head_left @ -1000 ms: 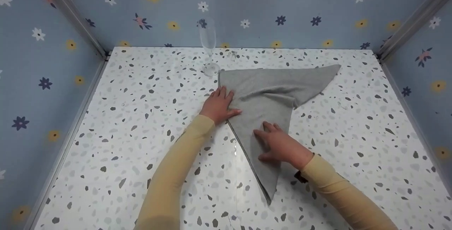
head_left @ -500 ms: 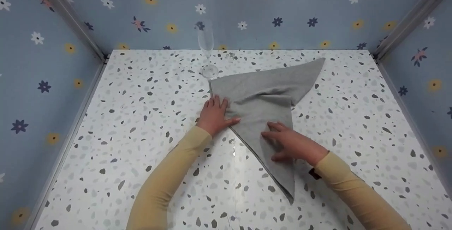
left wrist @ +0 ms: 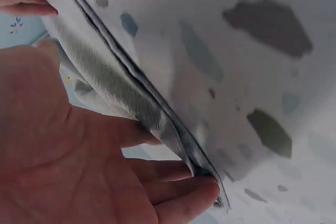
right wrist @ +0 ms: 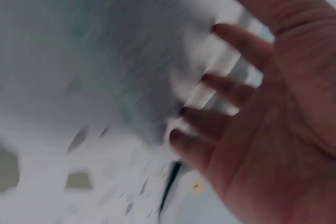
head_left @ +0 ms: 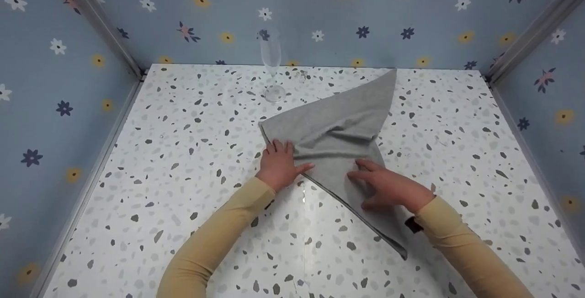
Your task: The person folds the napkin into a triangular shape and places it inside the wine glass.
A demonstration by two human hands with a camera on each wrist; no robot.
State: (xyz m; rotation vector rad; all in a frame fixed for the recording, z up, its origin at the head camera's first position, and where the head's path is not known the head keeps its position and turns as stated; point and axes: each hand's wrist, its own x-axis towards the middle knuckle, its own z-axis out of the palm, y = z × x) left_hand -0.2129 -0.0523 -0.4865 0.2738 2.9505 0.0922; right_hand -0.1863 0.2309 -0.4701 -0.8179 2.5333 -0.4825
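A grey cloth [head_left: 340, 110], folded into layers, lies on the speckled table with a crease across its middle. My left hand [head_left: 278, 167] rests on its left edge, fingers straight and thumb spread to the right. In the left wrist view, the fingertips of my left hand [left wrist: 100, 166] touch the layered edge of the cloth [left wrist: 105, 82]. My right hand [head_left: 388, 186] touches the lower part of the cloth with spread, slightly bent fingers. The right wrist view is blurred, with the fingers of my right hand [right wrist: 231, 93] apart against the fabric.
Behind the cloth's left corner stands a clear champagne flute [head_left: 271, 55], upright near the back edge. Blue flowered panels [head_left: 315, 10] enclose the white speckled table [head_left: 183, 188] at the back and both sides.
The cloth has turned counterclockwise under my hands: its far tip swung left and back, its near tip right. My left hand slid slightly nearer, and my right hand moved right.
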